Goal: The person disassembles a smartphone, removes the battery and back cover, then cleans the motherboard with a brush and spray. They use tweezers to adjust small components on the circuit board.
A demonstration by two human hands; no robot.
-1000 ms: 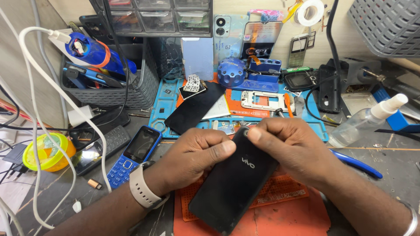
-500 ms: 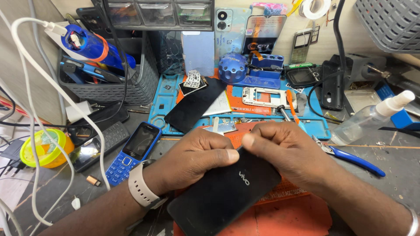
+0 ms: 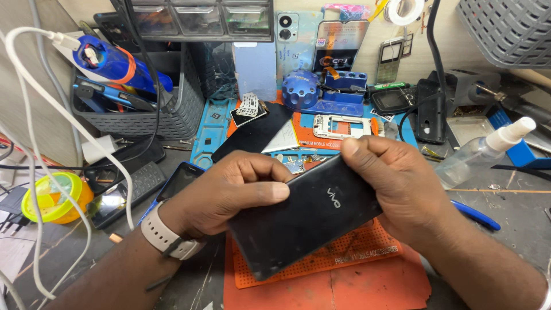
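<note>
Both of my hands hold a black smartphone (image 3: 307,221), back cover up, tilted above an orange work mat (image 3: 344,281). My left hand (image 3: 229,192) grips its left upper edge, thumb pressed flat along the cover. A pale watch band circles that wrist. My right hand (image 3: 396,192) clasps the phone's right end, fingers curled over the top edge. The phone's front is hidden.
A blue repair mat (image 3: 215,129) behind carries a black panel (image 3: 255,135), a white phone frame (image 3: 338,125) and a blue round holder (image 3: 299,90). A keypad phone (image 3: 175,183), yellow-green tub (image 3: 54,198), white cable (image 3: 34,149), grey basket (image 3: 143,109) lie left; spray bottle (image 3: 485,152), blue-handled pliers (image 3: 476,215) right.
The phone has turned from pointing down toward me to lying nearly crosswise, its lower end swinging left. My hands have shifted along its edges, the right one now at the right end.
</note>
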